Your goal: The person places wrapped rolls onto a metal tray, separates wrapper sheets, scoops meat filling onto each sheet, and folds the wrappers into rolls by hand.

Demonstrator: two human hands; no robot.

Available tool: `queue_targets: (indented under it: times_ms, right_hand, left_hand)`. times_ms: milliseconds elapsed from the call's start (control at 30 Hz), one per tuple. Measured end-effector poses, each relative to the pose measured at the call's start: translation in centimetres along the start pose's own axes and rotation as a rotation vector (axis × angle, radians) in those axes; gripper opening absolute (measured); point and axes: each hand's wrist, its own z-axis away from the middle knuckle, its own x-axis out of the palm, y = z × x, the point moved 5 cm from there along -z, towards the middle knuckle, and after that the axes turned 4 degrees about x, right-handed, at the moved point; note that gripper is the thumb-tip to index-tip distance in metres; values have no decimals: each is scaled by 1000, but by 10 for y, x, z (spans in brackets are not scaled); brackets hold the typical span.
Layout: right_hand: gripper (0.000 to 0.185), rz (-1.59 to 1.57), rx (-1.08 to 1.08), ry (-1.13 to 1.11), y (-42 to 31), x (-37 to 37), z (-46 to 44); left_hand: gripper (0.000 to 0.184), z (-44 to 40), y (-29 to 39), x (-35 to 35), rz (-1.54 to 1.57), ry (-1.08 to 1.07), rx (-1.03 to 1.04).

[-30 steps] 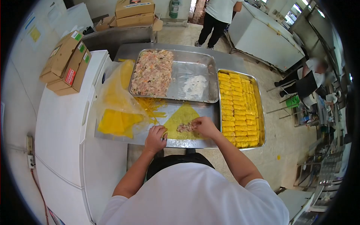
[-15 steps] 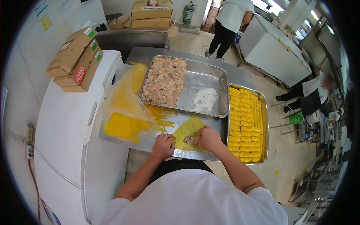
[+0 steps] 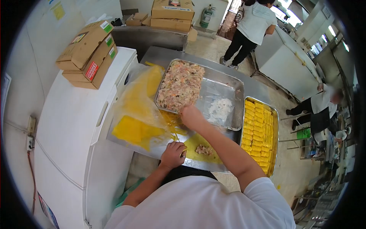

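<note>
On the steel table, a yellow wrapper sheet (image 3: pixel 194 155) lies flat with a small mound of minced meat filling (image 3: pixel 204 149) on it. My left hand (image 3: pixel 173 155) is closed at the sheet's left edge, a bit of yellow wrapper showing between thumb and fingers. My right hand (image 3: pixel 191 116) is over the near rim of a metal tray (image 3: pixel 215 89), fingers curled together against a block of meat filling (image 3: pixel 181 84); its fingertips are hidden. White paste (image 3: pixel 220 109) sits in the same tray. Left of it, a clear plastic bag (image 3: pixel 146 110) covers stacked yellow wrappers (image 3: pixel 135 129).
A second tray (image 3: pixel 277 152) on the right is packed with rows of yellow rolls (image 3: pixel 259 131). A white freezer (image 3: pixel 72 129) borders the table at left, with cardboard boxes (image 3: pixel 89 57) on top. One person (image 3: pixel 253 26) stands beyond the table, another (image 3: pixel 322 105) at far right.
My right hand has moved from the mound on the wrapper up to the filling tray. My left hand stays at the wrapper's edge. The whole view has shifted somewhat.
</note>
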Motion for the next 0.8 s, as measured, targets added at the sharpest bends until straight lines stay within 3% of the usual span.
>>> queue_targets:
  times_ms: [33, 133, 233, 333, 533, 633, 733, 800]
  right_hand:
    - [23, 21, 16, -22, -3, -9, 4]
    - [20, -370, 143, -113, -8, -63, 19]
    - [19, -705, 397, -275, 19, -63, 56]
    - [17, -690, 423, -347, 35, -65, 114]
    - [17, -86, 409, -240, 59, 0, 194]
    - [16, -130, 353, -112, 59, -6, 206]
    - [17, -104, 409, -153, 69, -6, 216]
    - [17, -38, 325, -156, 70, -5, 222]
  left_hand:
    - [24, 1, 0, 0, 2, -1, -6]
    - [24, 0, -2, 0, -1, -4, -15]
    - [24, 1, -2, 2, -2, -17, -29]
    - [23, 1, -3, 3, 0, -39, -42]
    - [21, -1, 0, 2, -14, -41, -37]
    - [21, -1, 0, 3, -18, -42, -30]
    - [22, -1, 0, 4, -13, -22, -8]
    - [23, 0, 0, 4, -17, -20, -1]
